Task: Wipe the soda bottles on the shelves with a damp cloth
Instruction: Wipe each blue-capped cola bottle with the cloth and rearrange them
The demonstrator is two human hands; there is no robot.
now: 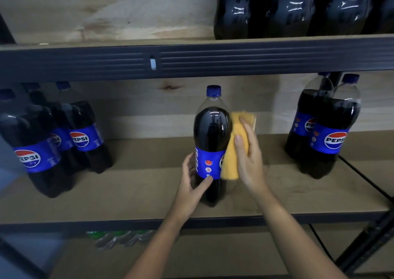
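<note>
Head cam: left hand (193, 175) grips bottle (211, 142) mid-shelf (277, 195); right hand (248, 150) clutches cloth (236, 138). Wipe w/ firm strokes, rotating bottle.

The wooden middle shelf (149, 191) carries one upright Pepsi bottle (211, 138) at its centre, a Pepsi cluster (53, 142) left, and two Pepsi bottles (326, 129) right.

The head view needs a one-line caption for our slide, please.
Left hand steadies a lone soda bottle on the shelf while the right hand presses a yellow cloth against it.
</note>
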